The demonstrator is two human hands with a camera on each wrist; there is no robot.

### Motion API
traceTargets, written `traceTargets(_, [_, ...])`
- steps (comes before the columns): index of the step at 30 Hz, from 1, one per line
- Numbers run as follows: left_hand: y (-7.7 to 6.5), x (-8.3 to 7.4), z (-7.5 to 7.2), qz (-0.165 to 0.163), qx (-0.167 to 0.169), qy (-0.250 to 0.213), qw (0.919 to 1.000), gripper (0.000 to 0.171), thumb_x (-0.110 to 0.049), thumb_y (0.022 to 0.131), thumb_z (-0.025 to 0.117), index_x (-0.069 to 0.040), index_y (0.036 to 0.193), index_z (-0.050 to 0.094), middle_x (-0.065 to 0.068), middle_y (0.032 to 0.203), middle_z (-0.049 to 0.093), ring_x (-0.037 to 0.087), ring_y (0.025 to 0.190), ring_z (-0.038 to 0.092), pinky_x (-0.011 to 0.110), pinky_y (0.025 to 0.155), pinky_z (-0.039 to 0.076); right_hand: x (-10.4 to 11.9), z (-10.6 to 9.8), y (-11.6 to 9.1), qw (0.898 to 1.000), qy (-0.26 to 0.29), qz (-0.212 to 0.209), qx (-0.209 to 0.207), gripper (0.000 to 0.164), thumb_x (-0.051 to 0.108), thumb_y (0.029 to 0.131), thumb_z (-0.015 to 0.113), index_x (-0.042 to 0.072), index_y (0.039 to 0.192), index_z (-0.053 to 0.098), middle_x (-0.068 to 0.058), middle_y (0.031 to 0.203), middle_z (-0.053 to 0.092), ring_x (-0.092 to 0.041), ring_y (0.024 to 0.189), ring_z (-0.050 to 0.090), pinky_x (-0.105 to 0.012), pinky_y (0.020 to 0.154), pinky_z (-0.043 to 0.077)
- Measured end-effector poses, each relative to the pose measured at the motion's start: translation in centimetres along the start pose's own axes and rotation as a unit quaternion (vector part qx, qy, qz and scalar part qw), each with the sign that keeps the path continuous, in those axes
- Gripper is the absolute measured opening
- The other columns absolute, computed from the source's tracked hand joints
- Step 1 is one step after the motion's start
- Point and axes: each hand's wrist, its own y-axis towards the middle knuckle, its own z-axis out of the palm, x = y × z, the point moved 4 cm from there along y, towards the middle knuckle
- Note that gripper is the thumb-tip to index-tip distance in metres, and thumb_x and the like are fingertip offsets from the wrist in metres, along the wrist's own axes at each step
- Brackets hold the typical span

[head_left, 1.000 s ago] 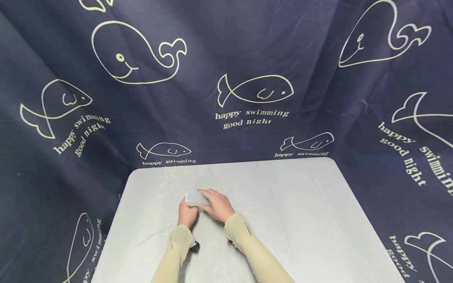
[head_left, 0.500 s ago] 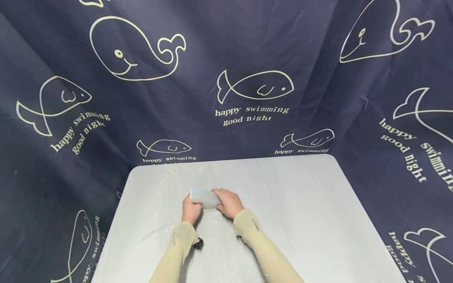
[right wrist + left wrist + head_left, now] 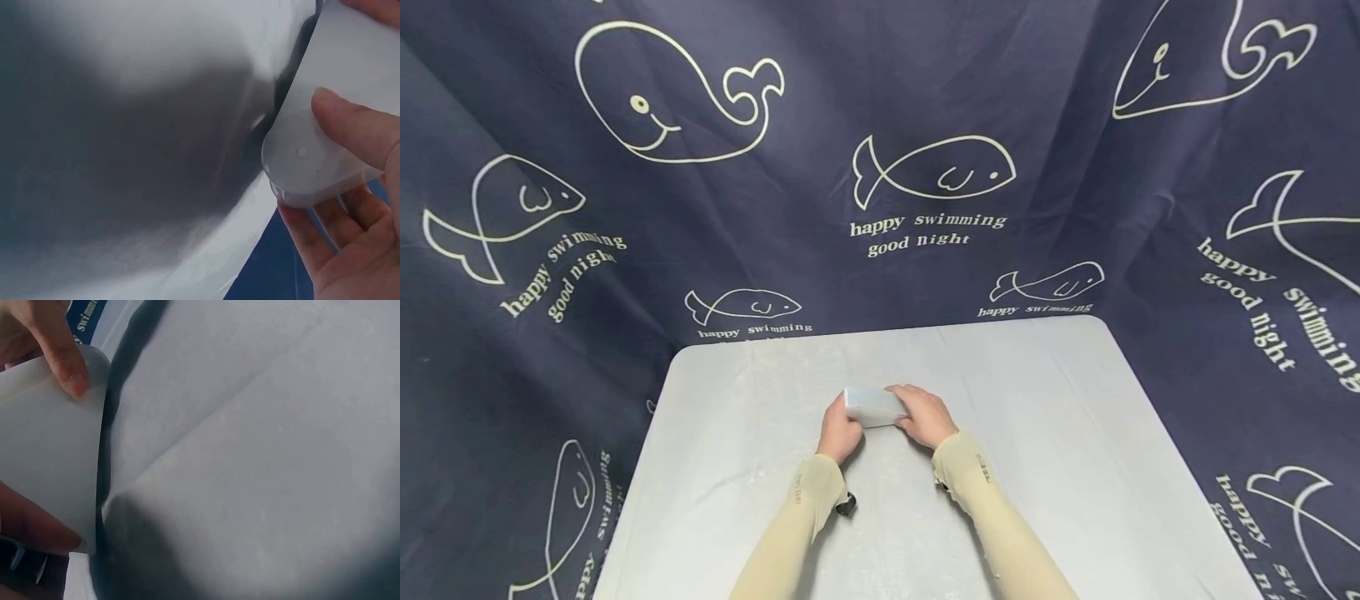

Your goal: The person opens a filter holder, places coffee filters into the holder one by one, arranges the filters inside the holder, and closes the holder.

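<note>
A small pale box [image 3: 872,406] with a translucent, rounded end is held above the table between both hands. My left hand [image 3: 841,431] grips its left end, and my right hand [image 3: 927,416] grips its right end with the thumb on the near side. In the left wrist view the box's smooth white face [image 3: 44,437] shows, with a left finger [image 3: 37,528] along its lower edge. The right wrist view has my right thumb [image 3: 356,125] pressing the box [image 3: 306,156] while the other fingers curl beneath. Its contents cannot be seen.
A white-covered table [image 3: 1037,467] with rounded corners lies under the hands. Dark blue curtains [image 3: 820,100] printed with whales and fish hang close behind and at both sides. A black wrist strap piece [image 3: 847,505] shows at the left cuff.
Both hands have carried the box to the right across the table. The right hand has slid outward toward its right end, so more of the box shows. The head view has tilted down slightly.
</note>
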Motion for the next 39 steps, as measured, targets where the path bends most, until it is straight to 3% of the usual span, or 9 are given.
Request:
traceTargets(7, [-0.7, 0.4, 0.2, -0.021, 0.015, 0.0, 0.9997, 0.069, 0.021, 0.06, 0.048, -0.006, 0.12, 0.067, 0.01, 0.118, 0.074, 0.033, 0.119, 0.068, 0.05, 0.107, 0.052, -0.2, 0.7, -0.5, 1.0, 0.0, 0.0, 0.011, 0.061, 0.009, 0.081, 0.084, 0.014, 0.138, 0.063, -0.008, 0.124, 0.072, -0.028, 0.115, 0.069, -0.047, 0.105, 0.053])
traceTargets(18, [-0.8, 0.4, 0.3, -0.033, 0.006, -0.015, 0.9993, 0.068, 0.022, 0.062, 0.047, -0.004, 0.122, 0.067, 0.013, 0.119, 0.074, 0.036, 0.119, 0.068, 0.052, 0.108, 0.051, 0.0, 0.9, -0.8, 1.0, -0.014, 0.016, 0.014, 0.062, 0.012, 0.083, 0.083, 0.011, 0.14, 0.061, -0.01, 0.13, 0.071, -0.029, 0.119, 0.068, -0.046, 0.107, 0.053])
traceTargets(28, [-0.8, 0.6, 0.1, -0.008, 0.048, -0.006, 0.9988, 0.062, 0.02, 0.067, 0.05, -0.005, 0.123, 0.062, 0.014, 0.122, 0.072, 0.037, 0.122, 0.065, 0.054, 0.11, 0.049, -0.3, 1.3, -1.0, 0.999, -0.007, 0.031, 0.023, 0.064, 0.014, 0.085, 0.082, 0.011, 0.145, 0.058, -0.012, 0.137, 0.068, -0.031, 0.126, 0.065, -0.046, 0.111, 0.05])
traceTargets(33, [-0.8, 0.7, -0.1, -0.009, 0.062, 0.0, 0.9981, 0.071, 0.022, 0.065, 0.049, -0.007, 0.13, 0.057, 0.014, 0.127, 0.07, 0.037, 0.127, 0.063, 0.054, 0.112, 0.047, -0.3, 1.2, -1.0, 0.999, 0.0, 0.033, 0.015, 0.07, 0.011, 0.085, 0.083, 0.013, 0.149, 0.055, -0.011, 0.139, 0.066, -0.031, 0.128, 0.064, -0.047, 0.112, 0.049])
traceTargets(39, [-1.0, 1.0, -2.1, -0.02, 0.023, 0.041, 0.9987, 0.087, 0.026, 0.061, 0.052, -0.009, 0.141, 0.053, 0.012, 0.133, 0.066, 0.036, 0.13, 0.06, 0.054, 0.115, 0.044, -0.5, 0.9, -1.7, 1.0, 0.015, 0.027, 0.0, 0.09, 0.013, 0.08, 0.088, 0.02, 0.158, 0.044, -0.007, 0.141, 0.064, -0.029, 0.129, 0.061, -0.048, 0.111, 0.049])
